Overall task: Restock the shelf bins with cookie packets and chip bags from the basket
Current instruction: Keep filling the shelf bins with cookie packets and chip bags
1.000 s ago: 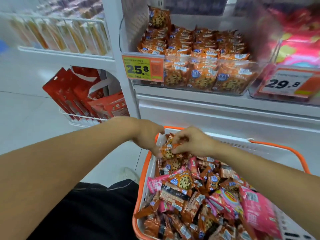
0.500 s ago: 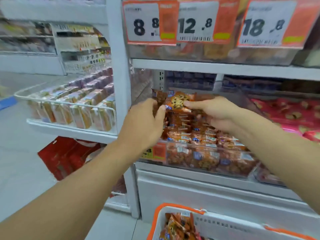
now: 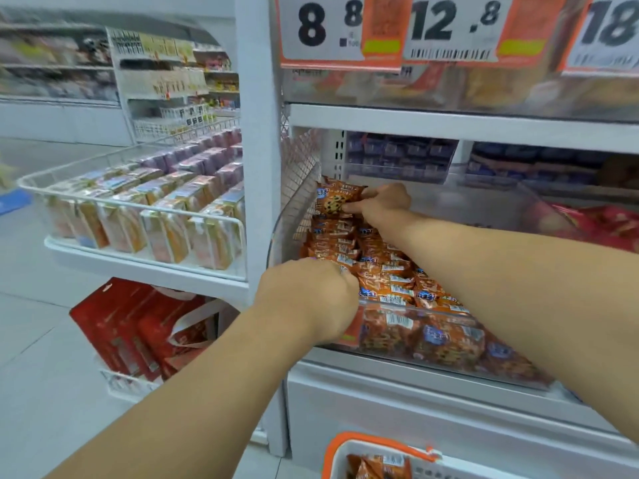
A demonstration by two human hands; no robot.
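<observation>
Nearest, at the bottom edge of the view, the basket (image 3: 377, 447) is cut off: only its orange-rimmed far corner shows, with a few orange packets inside. Above it, the clear shelf bin (image 3: 432, 350) sits on the white shelf (image 3: 415, 402), heaped with orange cookie packets (image 3: 387, 271); its front wall blurs the packets behind it.

The left hand (image 3: 311, 299) rests at the bin's front left corner, knuckles toward the camera; its fingers curl down among the packets, and whether they grip anything cannot be told, since the fingertips are hidden. It also covers most of a price label on the bin front.

Farther in, the right hand (image 3: 383, 202) reaches to the bin's rear left corner, its fingers pinched closed on one cookie packet (image 3: 337, 200), held upright against the bin's left wall above the heap.

Beyond, dark blue packs (image 3: 397, 153) on the rear of the shelf are too blurred to identify. Price tags (image 3: 449, 29) on the upper shelf are cut off at the top edge.
</observation>
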